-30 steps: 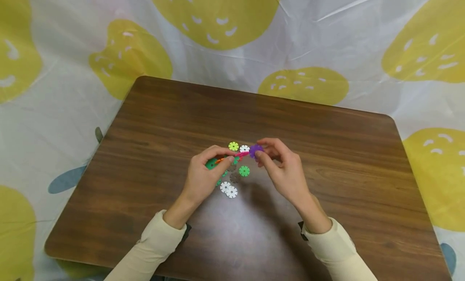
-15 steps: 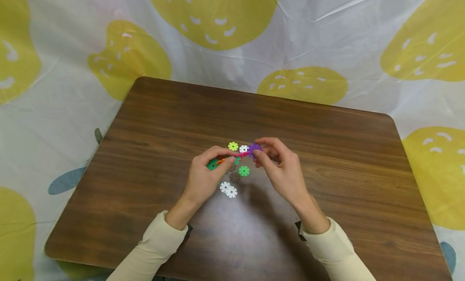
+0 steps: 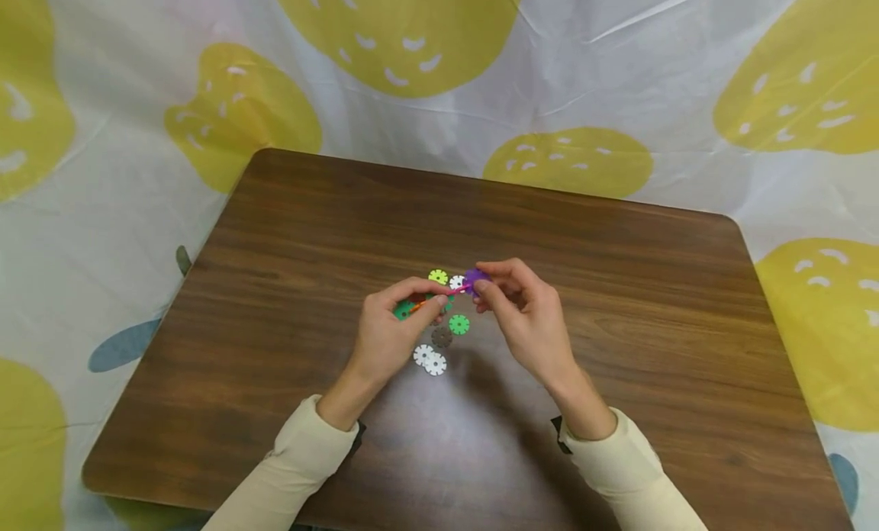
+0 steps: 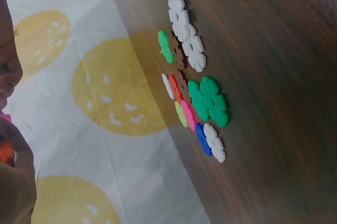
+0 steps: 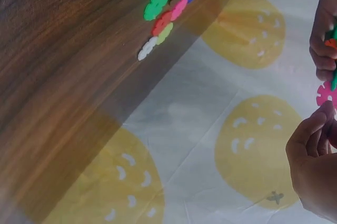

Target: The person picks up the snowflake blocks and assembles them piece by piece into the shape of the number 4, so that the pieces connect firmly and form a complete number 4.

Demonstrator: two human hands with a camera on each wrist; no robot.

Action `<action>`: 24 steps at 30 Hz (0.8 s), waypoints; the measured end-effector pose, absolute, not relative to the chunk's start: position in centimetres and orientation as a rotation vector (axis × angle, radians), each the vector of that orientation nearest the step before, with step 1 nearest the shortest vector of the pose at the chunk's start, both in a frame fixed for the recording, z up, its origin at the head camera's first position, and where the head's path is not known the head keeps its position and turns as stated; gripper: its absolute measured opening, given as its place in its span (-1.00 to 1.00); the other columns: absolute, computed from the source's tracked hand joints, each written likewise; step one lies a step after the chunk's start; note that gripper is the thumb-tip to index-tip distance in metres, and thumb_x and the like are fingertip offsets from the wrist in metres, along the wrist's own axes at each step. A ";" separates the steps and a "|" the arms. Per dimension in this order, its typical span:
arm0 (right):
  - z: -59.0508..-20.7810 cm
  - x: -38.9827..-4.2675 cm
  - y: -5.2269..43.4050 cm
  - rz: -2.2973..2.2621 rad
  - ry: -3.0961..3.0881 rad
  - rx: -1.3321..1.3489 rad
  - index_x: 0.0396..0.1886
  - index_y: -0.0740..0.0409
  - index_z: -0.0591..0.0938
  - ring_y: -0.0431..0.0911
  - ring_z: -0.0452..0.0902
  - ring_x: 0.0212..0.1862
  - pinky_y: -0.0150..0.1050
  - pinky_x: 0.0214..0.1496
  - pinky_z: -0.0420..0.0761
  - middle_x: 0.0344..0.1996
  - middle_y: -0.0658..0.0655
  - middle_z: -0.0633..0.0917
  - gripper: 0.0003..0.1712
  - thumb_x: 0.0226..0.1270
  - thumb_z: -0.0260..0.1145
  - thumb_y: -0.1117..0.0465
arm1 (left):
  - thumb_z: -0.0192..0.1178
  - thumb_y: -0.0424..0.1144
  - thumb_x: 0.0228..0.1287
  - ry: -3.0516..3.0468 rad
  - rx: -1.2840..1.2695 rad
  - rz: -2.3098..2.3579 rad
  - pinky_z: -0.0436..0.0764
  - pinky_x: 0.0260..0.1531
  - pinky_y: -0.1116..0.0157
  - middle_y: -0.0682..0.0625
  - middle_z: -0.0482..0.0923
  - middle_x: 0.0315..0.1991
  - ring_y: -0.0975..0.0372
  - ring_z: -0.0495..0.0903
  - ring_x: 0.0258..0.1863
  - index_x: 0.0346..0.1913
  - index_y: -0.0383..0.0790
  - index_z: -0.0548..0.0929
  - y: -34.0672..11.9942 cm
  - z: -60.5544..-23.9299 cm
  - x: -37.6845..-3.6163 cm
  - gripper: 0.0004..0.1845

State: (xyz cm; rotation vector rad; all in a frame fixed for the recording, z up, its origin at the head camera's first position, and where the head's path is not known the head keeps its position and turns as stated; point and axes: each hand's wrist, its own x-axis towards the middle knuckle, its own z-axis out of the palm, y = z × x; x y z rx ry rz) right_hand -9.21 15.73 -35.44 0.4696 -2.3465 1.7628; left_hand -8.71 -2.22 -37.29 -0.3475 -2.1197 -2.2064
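Observation:
Above the middle of the wooden table [image 3: 632, 302] my left hand [image 3: 427, 296] pinches a small cluster of joined plastic discs: green [image 3: 402, 310], orange and pink [image 3: 458, 290]. My right hand [image 3: 481, 284] pinches a purple disc [image 3: 472, 277] whose edge meets the pink one. The right wrist view has the pink disc [image 5: 326, 93] just above my right hand [image 5: 316, 150], with the left hand's fingers [image 5: 322, 40] beyond it. The left hand [image 4: 11, 150] only shows at the left edge of its wrist view.
Loose discs lie on the table under and around the hands: yellow-green [image 3: 438, 276], white [image 3: 456, 281], green [image 3: 458, 324], brown [image 3: 442, 336] and two white ones [image 3: 429, 359]. The left wrist view shows the same pile [image 4: 197, 87]. A white cloth with yellow shapes [image 3: 412, 35] surrounds the table.
Both hands have drifted slightly left, still holding their pieces. The purple disc has stayed pressed against the pink one.

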 end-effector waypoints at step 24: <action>-33.7 -8.9 15.6 1.775 -2.442 0.484 -0.06 0.22 0.51 0.08 0.61 -0.43 -0.24 -0.32 0.66 -0.49 0.24 0.65 -0.74 0.26 0.20 0.31 | 0.26 -0.33 0.11 -2.224 -0.486 -2.140 0.64 -0.43 0.24 -0.13 0.65 -0.36 0.21 0.59 -0.50 -0.27 -0.28 0.65 -3.5 -35.8 -9.0 -0.88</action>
